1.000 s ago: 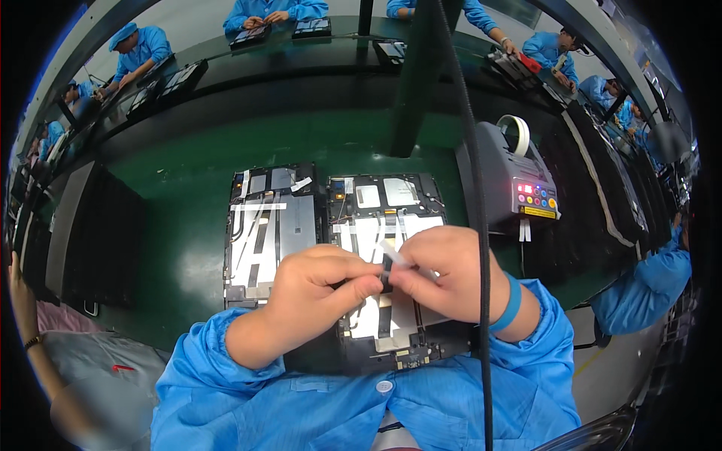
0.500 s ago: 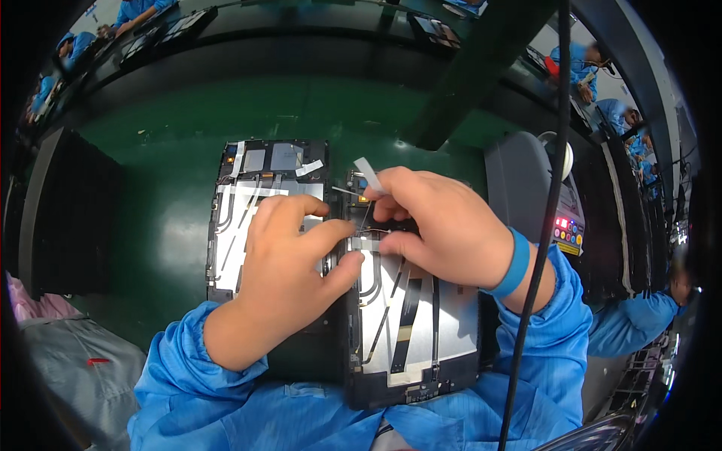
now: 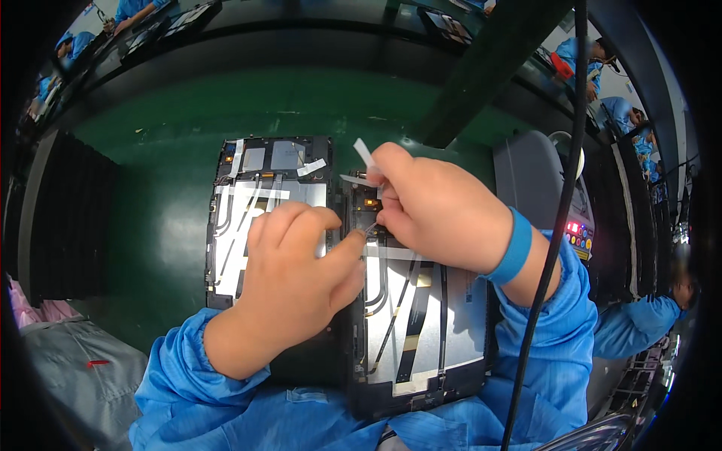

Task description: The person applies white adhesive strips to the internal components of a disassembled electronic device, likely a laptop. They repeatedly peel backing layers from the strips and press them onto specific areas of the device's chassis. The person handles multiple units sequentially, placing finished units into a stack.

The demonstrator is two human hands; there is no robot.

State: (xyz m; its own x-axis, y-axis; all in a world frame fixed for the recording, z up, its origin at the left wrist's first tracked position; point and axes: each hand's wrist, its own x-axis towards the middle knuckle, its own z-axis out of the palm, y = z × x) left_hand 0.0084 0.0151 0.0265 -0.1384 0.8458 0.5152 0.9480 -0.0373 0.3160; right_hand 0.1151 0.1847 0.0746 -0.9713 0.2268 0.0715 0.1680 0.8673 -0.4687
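Note:
An opened tablet-like device (image 3: 459,323) with a silvery panel, black cables and a black frame lies in front of me on the right. Over its far part, my right hand (image 3: 444,207) is closed on white tape strips (image 3: 366,155), whose loose ends stick out to the left. A thin wire (image 3: 371,227) shows between the fingertips of both hands. My left hand (image 3: 297,270) reaches to the device's upper left part, fingers bent and index fingertip against the wire area; what it pinches is hidden. Another tape strip (image 3: 395,252) lies across the silvery panel's far edge.
A second opened device (image 3: 233,225) lies to the left, partly under my left hand. A grey machine (image 3: 530,173) with lit buttons stands at right, behind a hanging black cable (image 3: 553,259). Black stacked sheets (image 3: 64,218) stand far left. Co-workers (image 3: 590,64) sit beyond.
My right thumb has left the tape strip on the panel and moved farther away, to the wire. My left thumb and index finger have come closer together. The right-hand device has shifted slightly rightward.

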